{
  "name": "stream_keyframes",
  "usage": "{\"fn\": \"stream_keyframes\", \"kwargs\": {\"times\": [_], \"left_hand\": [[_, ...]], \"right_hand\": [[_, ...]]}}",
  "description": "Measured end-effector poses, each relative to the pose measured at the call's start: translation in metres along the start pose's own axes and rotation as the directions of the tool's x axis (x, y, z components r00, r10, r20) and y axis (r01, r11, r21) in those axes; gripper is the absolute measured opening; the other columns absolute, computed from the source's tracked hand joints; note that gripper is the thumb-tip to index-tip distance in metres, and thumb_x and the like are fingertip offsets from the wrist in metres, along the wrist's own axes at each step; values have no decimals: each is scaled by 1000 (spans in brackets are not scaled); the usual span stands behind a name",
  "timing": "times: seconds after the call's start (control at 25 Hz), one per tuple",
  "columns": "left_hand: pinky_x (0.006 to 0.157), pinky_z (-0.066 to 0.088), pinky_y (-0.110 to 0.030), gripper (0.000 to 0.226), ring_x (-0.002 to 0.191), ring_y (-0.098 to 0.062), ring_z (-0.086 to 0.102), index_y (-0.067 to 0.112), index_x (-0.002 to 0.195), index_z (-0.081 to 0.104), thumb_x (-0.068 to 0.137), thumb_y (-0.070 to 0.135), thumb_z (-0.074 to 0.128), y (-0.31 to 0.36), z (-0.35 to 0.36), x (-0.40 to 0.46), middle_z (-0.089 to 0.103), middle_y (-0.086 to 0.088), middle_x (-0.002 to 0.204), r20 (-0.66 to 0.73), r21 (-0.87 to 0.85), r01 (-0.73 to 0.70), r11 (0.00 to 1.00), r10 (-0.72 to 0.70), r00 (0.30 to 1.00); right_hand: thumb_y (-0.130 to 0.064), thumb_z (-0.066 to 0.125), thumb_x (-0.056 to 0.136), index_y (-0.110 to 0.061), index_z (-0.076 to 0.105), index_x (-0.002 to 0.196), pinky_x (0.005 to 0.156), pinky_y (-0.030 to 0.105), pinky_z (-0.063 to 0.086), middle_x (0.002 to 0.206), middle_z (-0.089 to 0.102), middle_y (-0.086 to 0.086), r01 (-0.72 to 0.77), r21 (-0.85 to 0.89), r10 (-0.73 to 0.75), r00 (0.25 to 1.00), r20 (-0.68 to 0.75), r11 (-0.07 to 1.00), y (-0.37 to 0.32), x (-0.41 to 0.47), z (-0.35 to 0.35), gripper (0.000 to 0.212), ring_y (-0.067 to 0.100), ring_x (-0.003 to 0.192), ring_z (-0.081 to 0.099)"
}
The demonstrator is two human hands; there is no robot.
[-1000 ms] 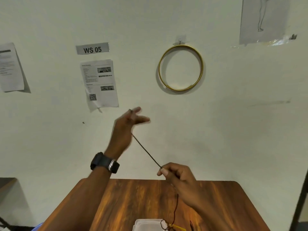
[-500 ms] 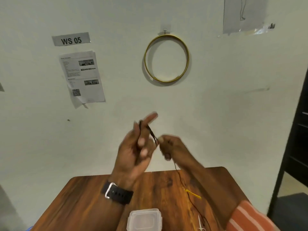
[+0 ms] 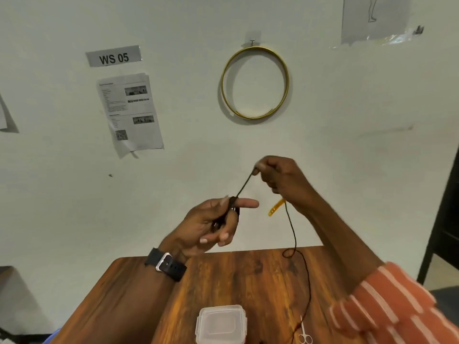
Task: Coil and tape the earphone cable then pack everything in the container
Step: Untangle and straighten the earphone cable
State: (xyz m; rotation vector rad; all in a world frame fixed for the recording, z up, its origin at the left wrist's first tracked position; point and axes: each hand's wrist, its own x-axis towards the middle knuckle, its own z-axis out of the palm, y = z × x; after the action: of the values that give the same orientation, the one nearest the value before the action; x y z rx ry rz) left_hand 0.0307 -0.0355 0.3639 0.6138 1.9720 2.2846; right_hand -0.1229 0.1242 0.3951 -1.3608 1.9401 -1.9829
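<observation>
A thin black earphone cable (image 3: 294,234) runs taut from my left hand (image 3: 213,224) up to my right hand (image 3: 280,177), then hangs down onto the wooden table (image 3: 236,281). Several turns of it are wound around my left forefinger and middle finger, with the thumb pressing them. My right hand, held higher and to the right, pinches the cable between thumb and forefinger. A yellow strap (image 3: 275,207) on the cable dangles below that hand. A clear plastic container (image 3: 221,324) with its lid on stands at the table's near edge.
Small scissors (image 3: 303,333) lie on the table right of the container. A gold hoop (image 3: 255,81) and printed sheets (image 3: 129,111) hang on the white wall behind. A dark frame (image 3: 444,219) stands at the right edge.
My right hand has risen up and to the right, pulling the cable taut again. My left hand has dropped lower with more cable wound on its fingers. The yellow strap has lifted off the table.
</observation>
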Motion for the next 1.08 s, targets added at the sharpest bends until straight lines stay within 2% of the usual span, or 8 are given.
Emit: {"fn": "stream_keyframes", "kwargs": {"times": [0.16, 0.28, 0.36, 0.48, 0.64, 0.84, 0.96, 1.08], "left_hand": [[65, 56, -26, 55, 45, -7, 59, -12, 140, 34, 100, 27, 33, 28, 20, 25, 63, 1, 63, -169, -260, -348, 901, 312, 935], [86, 56, -28, 42, 84, -20, 73, 3, 135, 45, 100, 24, 42, 58, 6, 50, 76, -9, 92, -472, 50, -504, 862, 465, 749], [94, 53, -28, 36, 98, -20, 72, 11, 139, 40, 104, 15, 41, 59, -12, 60, 74, -16, 102, -493, 509, -280, 814, 543, 680], [74, 59, -44, 35, 72, -19, 72, 11, 138, 49, 104, 18, 43, 26, -34, 53, 72, -7, 88, -360, 820, 123, 559, 336, 871], [47, 38, -26, 50, 35, -18, 20, -3, 131, 55, 106, 32, 29, -13, -1, 21, 54, -4, 51, -96, 271, 83, 959, -59, 994], [58, 51, -22, 54, 32, -5, 38, -10, 137, 43, 104, 30, 26, 9, 26, 36, 50, 6, 46, -149, -292, -301, 908, 268, 952], [89, 55, -33, 49, 65, -13, 69, -4, 140, 40, 105, 30, 30, 44, 2, 56, 68, 3, 63, -446, -67, -496, 866, 419, 791], [100, 46, -50, 38, 91, -18, 72, 9, 139, 46, 106, 26, 36, 50, -36, 64, 76, 3, 73, -534, 543, -160, 824, 486, 692]], "right_hand": [[-19, 49, 101, 1, 65, 95, 55, 32, 46, 66, 48, 9, -58, 79, 53, 996, 66, 995, 36, -26, 37, 27, 11, 52, 45], [-16, 52, 100, -7, 66, 107, 64, 31, 50, 63, 54, 7, -97, 85, 76, 972, 221, 992, 55, -70, 52, 17, 16, 57, 53], [-13, 58, 97, -13, 67, 111, 52, 27, 46, 63, 57, 11, -119, 116, 87, 965, 248, 986, 47, -79, 44, 17, 20, 50, 49], [-15, 60, 95, -15, 74, 99, 41, 20, 32, 57, 55, 4, -86, 68, 77, 989, 123, 994, 19, -66, 16, 14, 14, 45, 39], [-12, 55, 98, -8, 73, 91, 47, 14, 31, 59, 50, 4, 32, -50, -30, 998, 48, 998, 2, -35, -19, 20, 6, 50, 40], [-17, 60, 94, -15, 66, 118, 50, 25, 41, 80, 66, 8, -122, 242, 73, 976, 203, 963, 44, -42, 14, 25, 17, 55, 45], [-16, 59, 96, -9, 60, 124, 57, 27, 47, 75, 61, 10, -275, 277, 140, 895, 424, 921, 63, -82, 41, 29, 16, 57, 52], [-25, 55, 98, -10, 68, 104, 48, 22, 29, 59, 41, -2, -211, 240, 105, 916, 388, 948, 52, -97, 38, 21, 8, 50, 35]]}}
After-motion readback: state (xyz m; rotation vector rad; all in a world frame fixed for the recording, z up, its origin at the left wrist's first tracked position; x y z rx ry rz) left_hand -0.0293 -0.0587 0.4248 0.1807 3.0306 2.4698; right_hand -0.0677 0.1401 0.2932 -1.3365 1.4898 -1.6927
